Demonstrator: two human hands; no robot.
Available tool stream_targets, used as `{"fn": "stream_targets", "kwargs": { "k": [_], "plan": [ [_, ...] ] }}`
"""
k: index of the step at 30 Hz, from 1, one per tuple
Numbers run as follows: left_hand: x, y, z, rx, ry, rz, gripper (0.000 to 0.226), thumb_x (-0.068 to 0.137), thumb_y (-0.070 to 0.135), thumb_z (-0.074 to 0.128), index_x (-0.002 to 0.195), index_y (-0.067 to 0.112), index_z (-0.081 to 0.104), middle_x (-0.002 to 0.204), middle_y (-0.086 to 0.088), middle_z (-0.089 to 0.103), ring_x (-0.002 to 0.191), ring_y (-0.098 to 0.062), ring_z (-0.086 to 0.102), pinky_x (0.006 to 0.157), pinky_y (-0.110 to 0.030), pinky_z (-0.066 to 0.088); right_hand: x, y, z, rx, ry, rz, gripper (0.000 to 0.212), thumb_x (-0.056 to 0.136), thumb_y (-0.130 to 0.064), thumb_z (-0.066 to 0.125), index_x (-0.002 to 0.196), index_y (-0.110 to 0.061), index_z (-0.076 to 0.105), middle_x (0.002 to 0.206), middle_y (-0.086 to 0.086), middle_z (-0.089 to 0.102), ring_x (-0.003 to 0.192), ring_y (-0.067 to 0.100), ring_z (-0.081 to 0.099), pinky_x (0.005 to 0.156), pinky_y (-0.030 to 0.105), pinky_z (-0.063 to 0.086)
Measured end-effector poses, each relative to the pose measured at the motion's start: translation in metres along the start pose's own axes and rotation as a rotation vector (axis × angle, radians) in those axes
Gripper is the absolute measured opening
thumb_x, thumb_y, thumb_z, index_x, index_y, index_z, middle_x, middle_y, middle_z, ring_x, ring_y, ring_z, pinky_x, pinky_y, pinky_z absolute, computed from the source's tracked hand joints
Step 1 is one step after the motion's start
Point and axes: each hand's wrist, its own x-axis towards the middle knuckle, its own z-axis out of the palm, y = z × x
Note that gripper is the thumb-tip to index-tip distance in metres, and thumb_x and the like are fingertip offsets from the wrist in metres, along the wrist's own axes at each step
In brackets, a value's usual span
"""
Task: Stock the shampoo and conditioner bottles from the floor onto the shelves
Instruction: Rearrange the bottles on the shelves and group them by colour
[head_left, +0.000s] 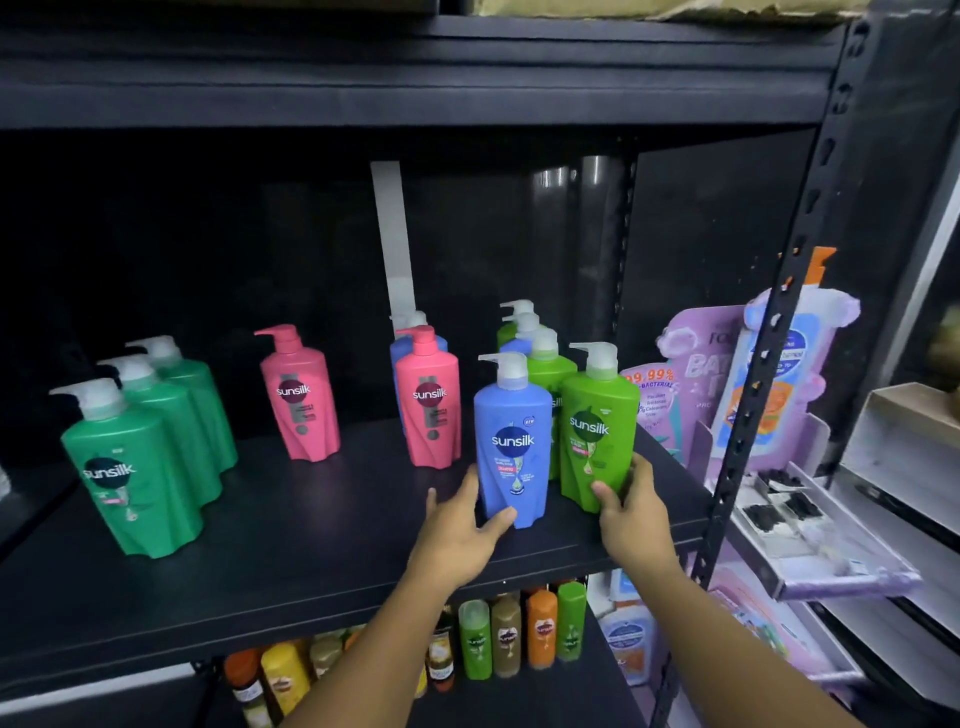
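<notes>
Your left hand (457, 535) has thumb and fingers wrapped round the base of the blue bottle (511, 447). Your right hand (631, 514) grips the bottom of the light green bottle (597, 431) just beside it, and both bottles stand upright near the front edge of the black shelf (311, 545). Right behind those two sit more white-pump bottles (543, 358), past your left hand are two pink bottles (428, 400) and, further left, three dark green bottles (130, 467), under your wrists is a row of small bottles (506, 634), and right of your right hand is a purple display card (691, 374).
</notes>
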Motion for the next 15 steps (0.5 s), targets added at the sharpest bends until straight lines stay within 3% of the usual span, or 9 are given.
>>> {"fn": "stream_targets", "kwargs": {
  "k": [3,8,12,15],
  "plan": [
    [0.001,-0.002,-0.001,-0.019,0.028,0.011,0.055,0.101,0.044,0.054,0.151,0.053,0.031,0.152,0.026,0.047,0.154,-0.023,0.027,0.128,-0.046,-0.001,0.000,0.000,0.001,0.011,0.031,0.003,0.050,0.101,-0.016,0.058,0.146,-0.015,0.036,0.117,0.006,0.065,0.103,0.030,0.060,0.083,0.037,0.046],
    [0.000,0.000,-0.005,-0.010,0.082,0.011,0.048,0.099,0.047,0.060,0.146,0.045,0.049,0.148,0.018,0.056,0.148,-0.012,0.037,0.128,-0.044,-0.005,-0.004,0.003,0.001,-0.063,0.053,-0.065,0.043,0.103,-0.018,0.055,0.142,-0.017,0.040,0.103,0.000,0.064,0.094,0.033,0.062,0.074,0.034,0.042],
    [-0.003,0.005,-0.006,-0.006,0.092,0.002,0.052,0.095,0.059,0.059,0.145,0.047,0.052,0.145,0.017,0.058,0.153,-0.013,0.026,0.128,-0.046,-0.006,0.000,0.009,0.003,-0.136,0.064,-0.070,0.044,0.103,-0.030,0.053,0.143,-0.012,0.045,0.103,0.004,0.069,0.094,0.035,0.065,0.072,0.035,0.044],
    [-0.005,0.007,-0.006,0.022,0.081,-0.045,0.060,0.095,0.066,0.055,0.150,0.044,0.048,0.155,0.003,0.050,0.156,-0.017,0.019,0.128,-0.047,-0.004,0.003,0.014,0.004,-0.164,0.083,-0.053,0.050,0.102,-0.035,0.054,0.144,-0.009,0.046,0.110,0.009,0.071,0.100,0.035,0.065,0.078,0.037,0.049]
  ]
}}
